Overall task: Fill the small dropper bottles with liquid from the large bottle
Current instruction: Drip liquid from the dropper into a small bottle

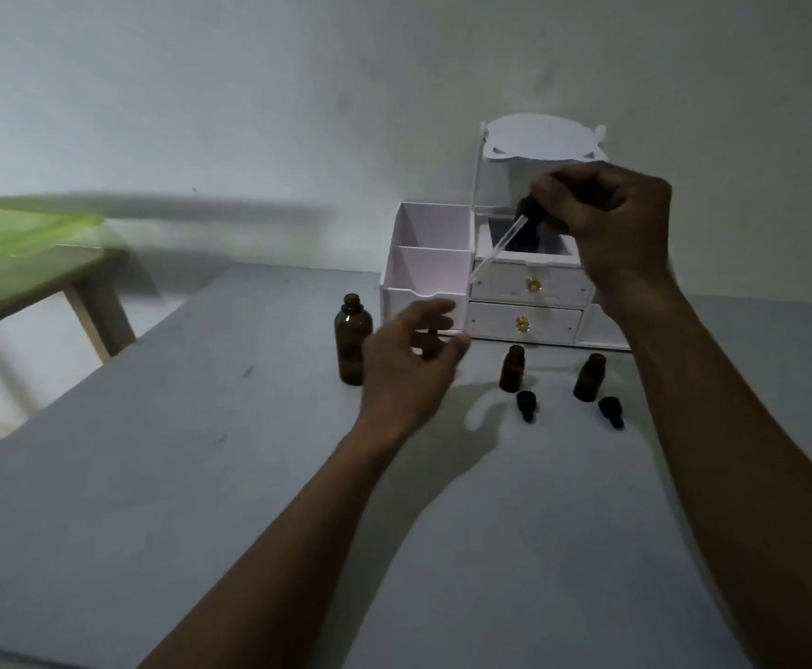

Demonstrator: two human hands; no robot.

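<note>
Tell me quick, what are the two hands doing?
Left hand: open, fingers loosely curled, holding nothing, beside the large bottle.
Right hand: closed on the dropper, raised above the table.

Amber-brown large bottle [353, 345], two amber small bottles [512, 368], black caps [525, 405], white organizer [442, 263], gold knobs [533, 284], grey table [201, 475]

Single head-worn wide-angle view, looking forward and down across the grey table [153, 475] toward the far wall [249, 89], close over outstretched forearms.
</note>
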